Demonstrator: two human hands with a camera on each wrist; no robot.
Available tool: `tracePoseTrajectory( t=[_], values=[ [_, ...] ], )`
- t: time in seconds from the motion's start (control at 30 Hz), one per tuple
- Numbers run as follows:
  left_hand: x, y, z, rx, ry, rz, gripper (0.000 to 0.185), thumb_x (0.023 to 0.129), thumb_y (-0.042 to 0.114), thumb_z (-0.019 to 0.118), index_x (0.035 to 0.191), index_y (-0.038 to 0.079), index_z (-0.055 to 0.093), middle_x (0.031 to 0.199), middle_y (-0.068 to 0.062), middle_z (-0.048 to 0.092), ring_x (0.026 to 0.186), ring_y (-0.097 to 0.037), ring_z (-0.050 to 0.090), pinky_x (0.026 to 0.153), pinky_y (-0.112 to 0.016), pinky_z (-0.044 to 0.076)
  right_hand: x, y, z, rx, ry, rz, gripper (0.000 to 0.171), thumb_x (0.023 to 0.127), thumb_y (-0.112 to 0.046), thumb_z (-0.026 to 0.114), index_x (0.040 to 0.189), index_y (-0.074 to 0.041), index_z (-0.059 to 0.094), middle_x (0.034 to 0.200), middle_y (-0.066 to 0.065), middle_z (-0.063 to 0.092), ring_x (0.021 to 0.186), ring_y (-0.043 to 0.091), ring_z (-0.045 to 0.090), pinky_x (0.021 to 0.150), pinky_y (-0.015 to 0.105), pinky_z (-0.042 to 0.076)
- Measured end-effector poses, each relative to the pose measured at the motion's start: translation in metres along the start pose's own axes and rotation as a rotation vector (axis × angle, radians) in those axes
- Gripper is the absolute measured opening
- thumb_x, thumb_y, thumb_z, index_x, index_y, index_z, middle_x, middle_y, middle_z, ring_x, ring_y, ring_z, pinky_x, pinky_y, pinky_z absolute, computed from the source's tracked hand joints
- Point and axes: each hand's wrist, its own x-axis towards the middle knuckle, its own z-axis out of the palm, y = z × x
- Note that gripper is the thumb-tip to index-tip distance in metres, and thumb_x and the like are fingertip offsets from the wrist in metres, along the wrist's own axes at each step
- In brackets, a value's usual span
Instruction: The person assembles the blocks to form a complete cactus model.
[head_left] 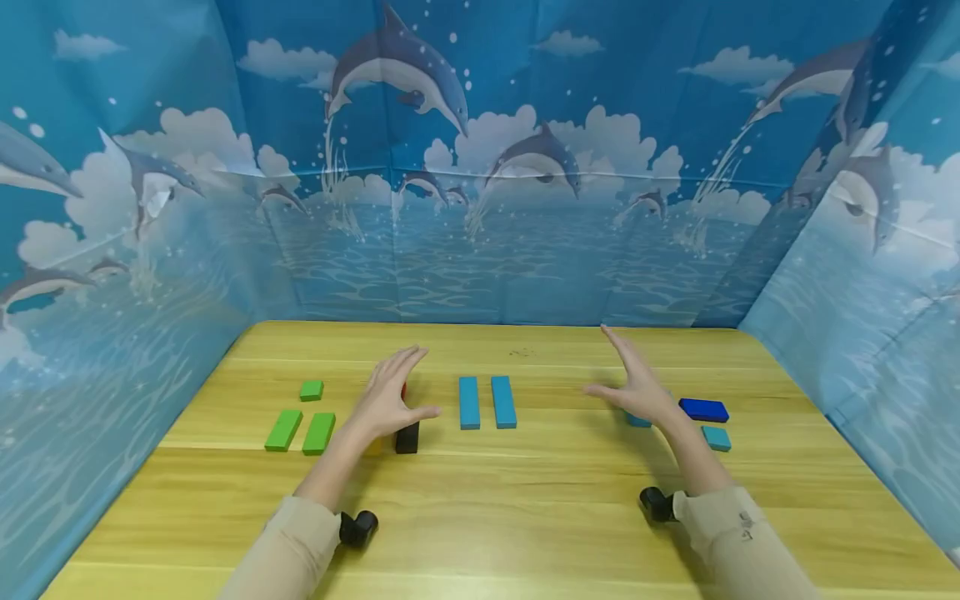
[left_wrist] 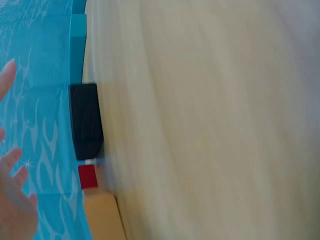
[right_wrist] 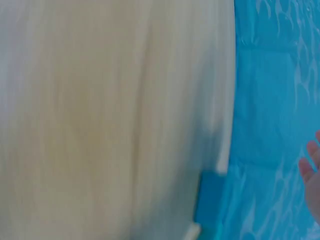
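My left hand (head_left: 384,402) hovers over the left-middle of the table, thumb and fingers spread, holding nothing. Beneath and beside it are a black block (head_left: 407,437), a red block (left_wrist: 87,176) and an orange block (left_wrist: 104,217), partly covered by the hand in the head view. My right hand (head_left: 639,390), likewise spread and holding nothing, is above the right side, partly hiding a blue block (head_left: 638,421). Between the hands, two long light-blue blocks (head_left: 468,403) (head_left: 504,402) lie side by side, a small gap separating them.
Three green blocks (head_left: 283,431) lie on the left of the wooden table (head_left: 487,517). Farther right are a dark-blue block (head_left: 703,410) and a small teal block (head_left: 716,438). A dolphin-print curtain (head_left: 525,250) encloses the back and sides.
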Motion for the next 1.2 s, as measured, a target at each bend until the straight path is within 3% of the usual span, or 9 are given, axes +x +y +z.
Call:
tracePoseTrajectory(
  t=[0.2,0.53,0.8,1.07,1.2],
  values=[
    [0.005,0.002,0.014,-0.163,-0.059,0.012,0.094,0.068,0.043,0.076,0.144,0.022,0.025,0.147,-0.007,0.026,0.134,-0.032,0.021,0.099,-0.06,0.021,0.009,-0.005,0.027,0.229,-0.08,0.031,0.093,0.079,-0.019,0.071,0.147,-0.019,0.007,0.15,0.014,0.009,0.135,0.038,0.01,0.102,0.057,0.013],
    [0.017,0.005,0.032,-0.295,-0.154,0.005,0.097,0.066,0.039,0.079,0.144,0.023,0.024,0.147,0.001,0.025,0.134,-0.026,0.023,0.101,-0.053,0.024,0.025,-0.004,0.06,0.301,-0.178,0.007,0.094,0.077,-0.014,0.073,0.147,-0.017,0.01,0.15,0.015,0.012,0.134,0.035,0.014,0.103,0.055,0.015],
    [0.022,0.002,0.042,-0.258,-0.186,-0.017,0.1,0.062,0.046,0.079,0.144,0.021,0.027,0.147,0.003,0.026,0.133,-0.025,0.024,0.102,-0.052,0.025,0.03,-0.007,0.08,0.378,-0.283,0.021,0.095,0.073,-0.015,0.076,0.146,-0.011,0.015,0.149,0.013,0.017,0.134,0.034,0.016,0.104,0.056,0.013],
    [0.027,0.001,0.046,-0.182,-0.236,0.0,0.101,0.06,0.052,0.078,0.143,0.024,0.029,0.146,0.003,0.029,0.132,-0.024,0.027,0.102,-0.05,0.026,0.032,-0.026,0.087,0.437,-0.365,0.025,0.094,0.073,-0.004,0.075,0.145,-0.004,0.014,0.149,0.018,0.014,0.135,0.035,0.013,0.106,0.052,0.012],
    [0.029,0.001,0.046,-0.166,-0.265,-0.004,0.1,0.059,0.054,0.078,0.142,0.025,0.03,0.145,0.003,0.03,0.132,-0.023,0.028,0.102,-0.048,0.027,0.035,-0.024,0.093,0.428,-0.386,0.026,0.095,0.072,-0.009,0.076,0.145,-0.006,0.016,0.149,0.015,0.016,0.136,0.031,0.013,0.107,0.049,0.012]
  ],
)
